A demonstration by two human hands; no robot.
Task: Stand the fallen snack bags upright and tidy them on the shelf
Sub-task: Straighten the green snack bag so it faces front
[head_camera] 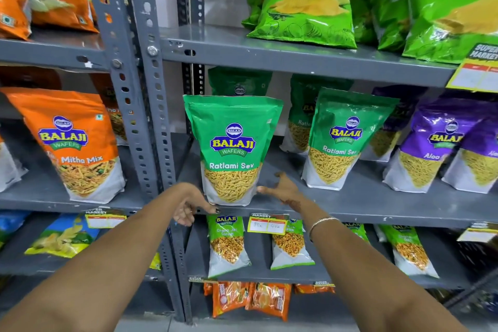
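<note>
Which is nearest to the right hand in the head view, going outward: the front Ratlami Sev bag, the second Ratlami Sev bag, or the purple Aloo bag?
From the right hand:
1. Front Ratlami Sev bag, just to its left.
2. Second Ratlami Sev bag, to its right.
3. Purple Aloo bag, farther right.

A shop: grey metal shelves point(296, 58) of snack bags point(233, 148) with price tags point(267, 224).

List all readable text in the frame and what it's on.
"BALAJI WAFERS Ratlami Sev": front green pouch
"BALAJI WAFERS Ratlami Sev", partly blurred: second green pouch
"BALAJI WAFERS Mitha Mix": orange pouch
"CRUNCHEM": light green chips bag
"BALAJI": purple pouch
"80", "40" handwritten: price tag
Other tags: too blurred.
</note>
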